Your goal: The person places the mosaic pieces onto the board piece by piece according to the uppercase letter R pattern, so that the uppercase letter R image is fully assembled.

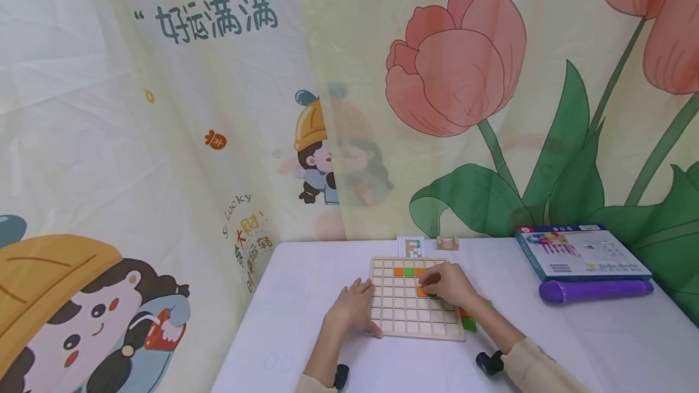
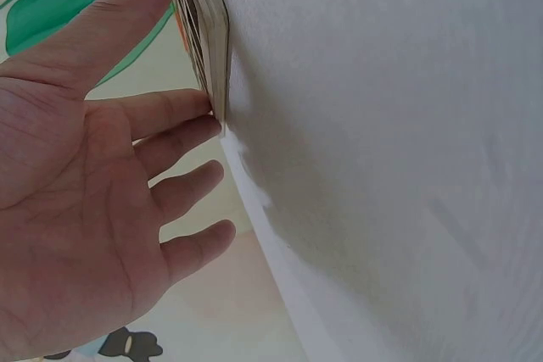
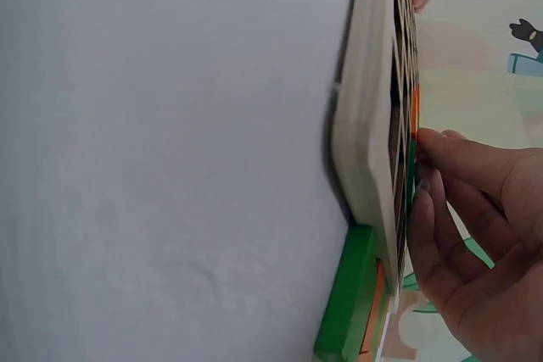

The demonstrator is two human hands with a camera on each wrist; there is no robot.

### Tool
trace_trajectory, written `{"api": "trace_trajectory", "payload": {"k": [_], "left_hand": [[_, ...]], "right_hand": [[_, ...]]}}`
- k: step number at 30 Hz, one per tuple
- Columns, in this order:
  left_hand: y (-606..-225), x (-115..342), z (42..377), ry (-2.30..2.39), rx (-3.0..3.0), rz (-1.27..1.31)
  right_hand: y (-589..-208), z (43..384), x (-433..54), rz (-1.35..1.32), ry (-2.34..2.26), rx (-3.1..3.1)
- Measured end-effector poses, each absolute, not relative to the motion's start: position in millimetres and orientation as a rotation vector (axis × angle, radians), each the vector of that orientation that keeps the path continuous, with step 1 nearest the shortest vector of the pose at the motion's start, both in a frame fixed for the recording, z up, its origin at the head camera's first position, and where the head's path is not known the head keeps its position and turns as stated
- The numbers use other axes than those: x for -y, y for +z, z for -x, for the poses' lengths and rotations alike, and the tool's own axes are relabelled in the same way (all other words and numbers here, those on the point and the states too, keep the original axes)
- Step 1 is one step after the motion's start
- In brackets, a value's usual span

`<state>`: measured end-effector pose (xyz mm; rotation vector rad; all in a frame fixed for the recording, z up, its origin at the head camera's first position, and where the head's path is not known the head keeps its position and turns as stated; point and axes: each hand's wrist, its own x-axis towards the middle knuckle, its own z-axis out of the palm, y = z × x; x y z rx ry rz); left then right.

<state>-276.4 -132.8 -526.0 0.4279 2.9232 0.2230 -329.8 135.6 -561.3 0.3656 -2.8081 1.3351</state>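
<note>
A square wooden grid board (image 1: 404,314) lies on the white table. My left hand (image 1: 352,308) rests along its left edge with fingers extended; the left wrist view shows the fingertips (image 2: 199,106) touching the rim. Over the right half of the board, my right hand (image 1: 450,284) pinches a green tile (image 3: 412,167) at the grid, beside an orange tile (image 1: 421,292). The fingers partly hide that tile. Near the top of the grid sits a row of orange and green tiles (image 1: 409,272). Loose green and orange blocks (image 3: 348,294) lie against the board's right side.
Behind the board are a printed pattern card (image 1: 411,246) and a small wooden piece (image 1: 448,243). At the back right lie a flat box (image 1: 587,253) and a purple tube (image 1: 595,291). A printed curtain (image 1: 349,77) hangs behind the table.
</note>
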Motion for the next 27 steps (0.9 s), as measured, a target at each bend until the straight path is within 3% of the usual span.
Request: {"api": "trace_trajectory", "payload": {"k": [15, 27], "left_hand": [[-520.9, 128.0, 275.9, 0.208, -2.923, -0.466], [-521.5, 132.7, 273.9, 0.213, -2.922, -0.459]], "right_hand": [[-530.1, 315.6, -181.7, -0.36, 1.226, 2.778], [-540.0, 311.1, -204.8, -0.235, 1.124, 2.861]]}}
